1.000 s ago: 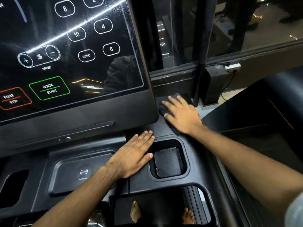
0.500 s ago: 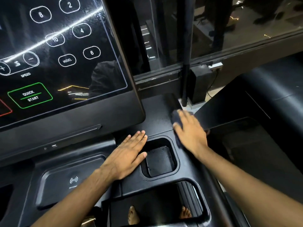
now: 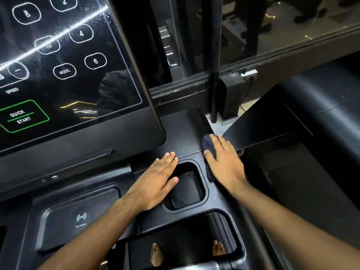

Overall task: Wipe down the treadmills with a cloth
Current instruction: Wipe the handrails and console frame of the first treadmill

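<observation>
A black treadmill console [image 3: 185, 131] fills the view, with a glossy touch screen [image 3: 64, 71] at the upper left. My right hand [image 3: 225, 164] lies flat with straight fingers on a dark cloth [image 3: 207, 146], pressing it onto the console's right rim beside a square cup recess [image 3: 186, 187]. Only the cloth's edges show around the fingers and palm. My left hand [image 3: 155, 182] rests flat and open on the console deck just left of the recess, thumb over its edge.
A wireless charging tray [image 3: 78, 217] sits at the lower left. A neighbouring treadmill's black shroud [image 3: 303, 117] rises to the right. A glass wall and a dark post [image 3: 214, 75] stand behind. Bare feet [image 3: 156, 254] show on the belt through the console opening.
My right hand slid the cloth from the console's back corner beside the screen toward me along the right rim. The left hand stayed planted; the view shifted right.
</observation>
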